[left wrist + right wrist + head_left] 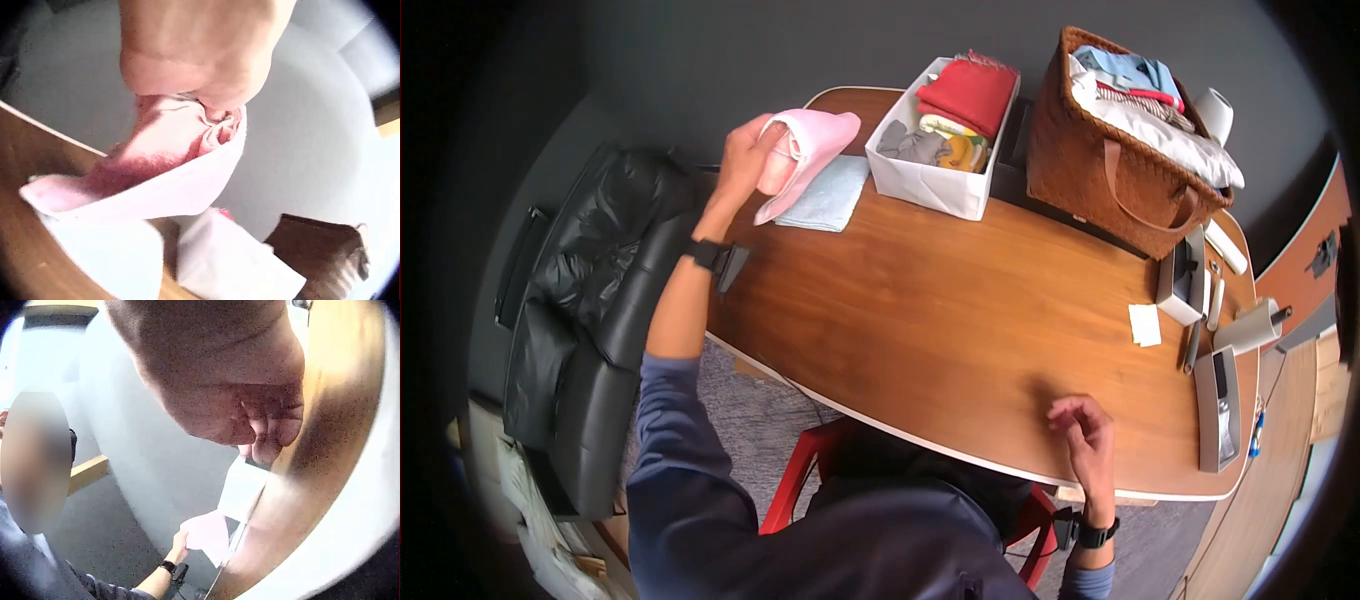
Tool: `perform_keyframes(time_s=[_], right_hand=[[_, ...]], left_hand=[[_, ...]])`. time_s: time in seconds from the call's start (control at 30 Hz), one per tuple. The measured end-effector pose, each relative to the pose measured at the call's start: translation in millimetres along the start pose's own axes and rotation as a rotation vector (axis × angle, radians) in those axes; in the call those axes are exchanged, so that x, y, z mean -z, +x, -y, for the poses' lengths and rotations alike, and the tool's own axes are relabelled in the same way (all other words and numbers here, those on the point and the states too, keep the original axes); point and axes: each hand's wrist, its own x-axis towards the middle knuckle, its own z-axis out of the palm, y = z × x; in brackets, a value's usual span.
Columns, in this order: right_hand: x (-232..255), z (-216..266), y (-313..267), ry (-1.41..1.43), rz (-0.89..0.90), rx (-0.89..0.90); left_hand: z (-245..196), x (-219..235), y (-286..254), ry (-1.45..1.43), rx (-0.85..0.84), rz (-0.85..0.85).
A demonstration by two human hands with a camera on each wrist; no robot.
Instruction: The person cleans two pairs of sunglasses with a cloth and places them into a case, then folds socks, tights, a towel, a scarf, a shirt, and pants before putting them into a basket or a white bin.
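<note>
At the table's left end my left hand (742, 165) grips a folded pink towel (825, 135) by one edge, holding it up in the air. In the left wrist view, the pink towel (181, 194) hangs in a loose fold below the fingers, with a bunched roll near the grip. Under it on the table lies a folded light-blue towel (840, 195), partly hidden by the pink one. My right hand (1088, 440) hovers over the table's near edge on the right, fingers loosely curled around nothing.
A white bin (935, 192) holds red, yellow and grey cloths. Beside it stands a tall woven basket (1070, 170) heaped with clothes. Boxes (1220, 420), a paper roll (1248, 328) and white slips (1144, 325) lie at the right end of the wooden table (920, 320). A black leather sofa (590, 300) stands left.
</note>
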Motion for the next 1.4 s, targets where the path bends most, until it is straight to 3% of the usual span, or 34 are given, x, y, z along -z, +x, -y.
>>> perform_keyframes(time_s=[0.1,0.13,0.2,0.23,0.27,0.33,0.4,0.47,0.57,0.6,0.63,0.7,0.73,0.8,0.83,0.9,0.97,1.07,1.13,1.17,1.27,1.37,1.4], right_hand=[[-28.9,18.5,19.2,0.349,0.243,0.027],[-43.9,28.0,28.7,0.49,0.321,0.067],[-74.4,38.1,49.5,0.584,0.308,0.065],[-90.7,36.2,64.4,0.754,0.351,0.095],[-101.8,34.2,73.9,0.923,0.391,0.129],[-103.0,43.2,73.3,0.816,0.377,-0.098],[-99.3,25.4,75.9,0.77,0.193,-0.208],[-80.9,14.5,68.5,0.852,0.102,-0.262],[-0.2,-10.8,64.3,0.979,0.229,-0.272],[11.5,8.4,58.8,0.81,0.217,-0.286],[21.2,27.8,53.9,0.64,0.209,-0.303],[40.4,1.7,64.0,0.146,0.064,-0.155],[46.9,-10.6,67.1,-0.105,-0.007,-0.076],[53.1,-21.0,66.8,-0.184,-0.063,0.005],[56.8,-26.5,64.2,-0.209,-0.076,0.012],[59.1,-27.4,57.3,-0.339,-0.102,0.058],[60.6,-19.8,46.7,-0.541,-0.138,0.14],[64.7,-20.7,37.5,-0.653,-0.148,0.045],[60.1,-19.8,30.5,-0.691,-0.319,0.031],[57.3,-19.1,27.3,-0.709,-0.408,0.026],[48.4,-18.1,7.4,-0.604,-0.515,0.055],[45.5,-22.7,-8.9,-0.602,-0.446,0.014],[43.0,-23.7,-12.3,-0.564,-0.451,0.013]], left_hand=[[-104.4,-19.6,-31.6,-0.214,0.049,0.108],[-127.0,-32.9,-43.0,-0.304,0.065,0.171],[-150.3,-75.7,-70.0,-0.513,0.15,0.322],[-160.2,-104.5,-87.2,-0.821,0.318,0.449],[-177.1,-126.6,-100.1,-0.917,0.498,0.603],[-178.2,-169.0,-116.1,-1.411,0.91,0.958],[-178.4,-185.1,-127.5,-1.503,0.974,1.003],[-177.1,-180.9,-123.4,-1.386,0.808,0.937],[-162.0,-148.7,-91.3,-1.182,0.632,0.963],[-152.8,-141.8,-80.7,-1.099,0.605,0.998],[-131.7,-146.0,-76.0,-0.791,0.455,0.934],[-86.6,-166.8,-79.4,-0.183,0.147,0.775],[-96.1,-174.4,-95.4,0.05,-0.284,0.443],[-137.8,-172.2,-114.4,-0.014,-0.13,0.465],[-161.3,-168.8,-125.4,-0.055,-0.081,0.554],[-159.1,-183.5,-156.7,-0.03,-0.477,0.533],[-158.3,-186.3,-172.3,0.064,-0.693,0.563],[-149.0,-175.9,-170.1,0.114,-0.699,0.728],[-141.1,-165.5,-159.5,0.159,-0.721,0.758],[-154.2,-148.2,-152.2,0.249,-0.79,0.609],[-172.0,-106.3,-149.6,0.426,-0.784,0.313],[-150.5,-97.6,-156.4,0.664,-0.726,0.273],[-146.7,-102.5,-167.0,0.559,-0.665,0.292]])
